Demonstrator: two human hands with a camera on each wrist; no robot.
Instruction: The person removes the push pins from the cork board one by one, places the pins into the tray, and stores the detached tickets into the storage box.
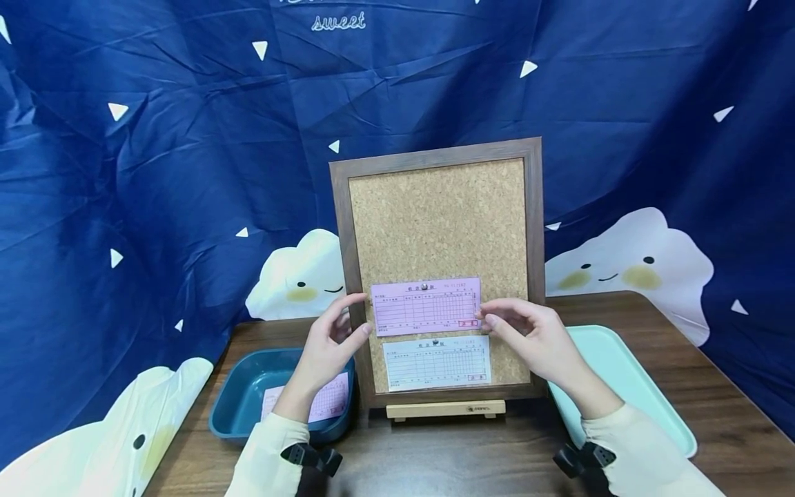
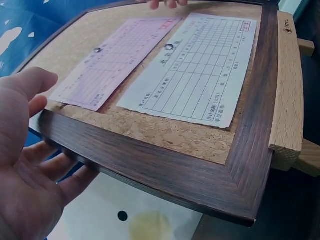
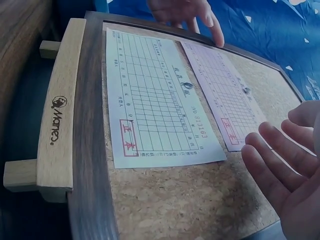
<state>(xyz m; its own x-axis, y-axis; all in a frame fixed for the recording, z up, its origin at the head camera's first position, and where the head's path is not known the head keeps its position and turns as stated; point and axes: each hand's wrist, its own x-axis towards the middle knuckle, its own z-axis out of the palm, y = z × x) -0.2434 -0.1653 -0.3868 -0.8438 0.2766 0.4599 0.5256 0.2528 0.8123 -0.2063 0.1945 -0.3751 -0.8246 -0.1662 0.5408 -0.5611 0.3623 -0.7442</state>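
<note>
A framed cork board (image 1: 441, 221) stands upright, with a pink receipt slip (image 1: 428, 314) above a white receipt slip (image 1: 437, 373) on its lower half. Each slip carries a small round pin near its top edge, the pink one's pin (image 1: 424, 286) and the white one's pin (image 1: 435, 342). My left hand (image 1: 329, 345) is at the board's left frame, its thumb and fingers spread near the pink slip's left edge. In the left wrist view, its lower fingers reach the frame's outer side. My right hand (image 1: 528, 331) hovers by the pink slip's right edge, fingers loosely bent.
A wooden stand (image 1: 446, 410) supports the board. To the left sits a dark teal bin (image 1: 248, 366) with pink slips (image 1: 329, 399) inside. A mint green tray (image 1: 646, 386) lies on the wooden table at right. A blue patterned cloth (image 1: 186, 138) hangs behind.
</note>
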